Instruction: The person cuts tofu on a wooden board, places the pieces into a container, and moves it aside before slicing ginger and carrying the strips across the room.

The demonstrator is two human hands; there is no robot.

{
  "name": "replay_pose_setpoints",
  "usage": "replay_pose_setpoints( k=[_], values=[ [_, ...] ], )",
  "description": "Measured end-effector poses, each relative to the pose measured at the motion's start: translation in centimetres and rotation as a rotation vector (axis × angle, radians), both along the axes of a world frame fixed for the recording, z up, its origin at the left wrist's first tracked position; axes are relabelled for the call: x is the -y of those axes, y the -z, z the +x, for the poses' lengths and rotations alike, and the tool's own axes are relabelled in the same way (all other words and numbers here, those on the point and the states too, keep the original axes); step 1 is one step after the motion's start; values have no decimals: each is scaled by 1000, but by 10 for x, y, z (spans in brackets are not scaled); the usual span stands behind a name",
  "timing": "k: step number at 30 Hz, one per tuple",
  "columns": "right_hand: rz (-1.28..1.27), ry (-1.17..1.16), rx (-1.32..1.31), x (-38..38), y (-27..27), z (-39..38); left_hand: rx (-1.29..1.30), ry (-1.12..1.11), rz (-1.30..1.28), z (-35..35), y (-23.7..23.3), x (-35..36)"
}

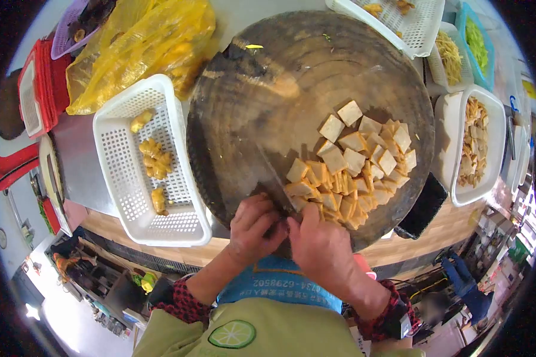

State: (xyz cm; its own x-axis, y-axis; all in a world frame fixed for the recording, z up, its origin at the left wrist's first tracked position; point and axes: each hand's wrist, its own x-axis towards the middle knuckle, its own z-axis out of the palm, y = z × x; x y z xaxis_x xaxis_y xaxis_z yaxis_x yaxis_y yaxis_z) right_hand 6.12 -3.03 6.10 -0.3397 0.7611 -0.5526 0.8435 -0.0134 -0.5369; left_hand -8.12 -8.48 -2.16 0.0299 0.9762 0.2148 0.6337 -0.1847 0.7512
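Observation:
A large round wooden chopping block (244, 95) carries a heap of square pale slices with orange-brown edges (354, 160) on its right half. A knife blade (275, 169) lies across the block just left of the heap. My right hand (324, 241) is closed at the near end of the blade, beside the lowest slices; its palm side and the handle are hidden. My left hand (256, 226) is at the block's near edge, its fingers curled together beside something dark that I cannot make out.
A white basket (104, 154) with ginger pieces stands left of the block, a yellow plastic bag (143, 50) behind it. To the right are a white container (500, 143) of sliced food and a basket of shreds (449, 56). Another person (467, 285) is at the lower right.

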Motion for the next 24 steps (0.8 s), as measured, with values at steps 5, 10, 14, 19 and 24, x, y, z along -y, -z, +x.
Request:
replay_pose_setpoints(
  k=[5, 10, 14, 19, 24],
  values=[
    [222, -46, 90, -10, -20, 34, 107, -38, -80, 0, -10, -4],
    [-471, 639, -588, -6, -35, 77, 927, -288, -345, 4, -26, -8],
    [-712, 586, -737, 7, -17, 73, 1786, -471, -767, 8, -35, -7],
    [-567, 465, -590, 5, -19, 85, 1871, -474, -884, 34, -74, -33],
    [-459, 847, -701, 19, -8, 119, 1902, -74, -970, 41, -57, -25]
  ],
)
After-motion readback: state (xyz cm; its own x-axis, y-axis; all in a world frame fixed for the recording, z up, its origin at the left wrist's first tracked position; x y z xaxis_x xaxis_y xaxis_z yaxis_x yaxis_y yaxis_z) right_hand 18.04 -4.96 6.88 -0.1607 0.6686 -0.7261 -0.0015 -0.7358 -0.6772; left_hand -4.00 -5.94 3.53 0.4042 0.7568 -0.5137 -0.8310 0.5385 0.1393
